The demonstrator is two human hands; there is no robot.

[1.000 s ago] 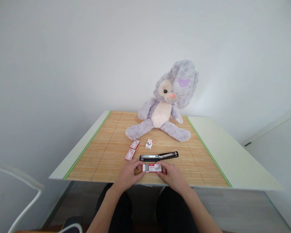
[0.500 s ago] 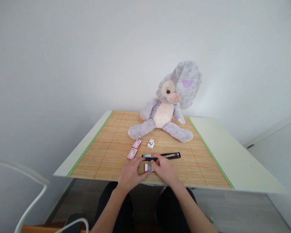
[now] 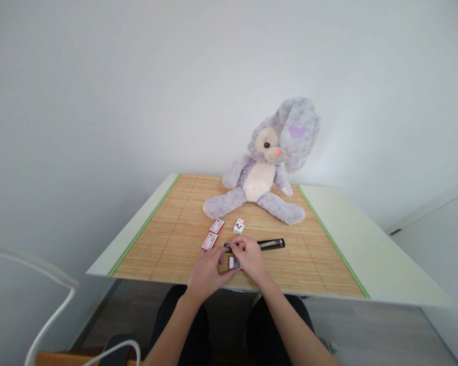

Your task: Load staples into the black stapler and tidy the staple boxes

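Note:
A small red and white staple box [image 3: 232, 263] lies on the bamboo mat [image 3: 175, 239] near the table's front edge. My left hand [image 3: 207, 271] rests beside it with the fingers curled against its left end. Just behind it lies an opened black stapler [image 3: 269, 244], stretched out flat. My right hand [image 3: 249, 256] reaches over the box to the stapler's left end, fingers pinched there on something too small to make out.
Two red and white staple boxes [image 3: 212, 234] and a small white box [image 3: 238, 225] lie behind the stapler. A grey plush rabbit [image 3: 265, 168] sits at the back of the mat against the wall. A white chair frame [image 3: 49, 315] stands at the lower left.
My right hand has left the staple box and moved forward to the stapler's left end. The left hand stays at the box. The camera has shifted slightly.

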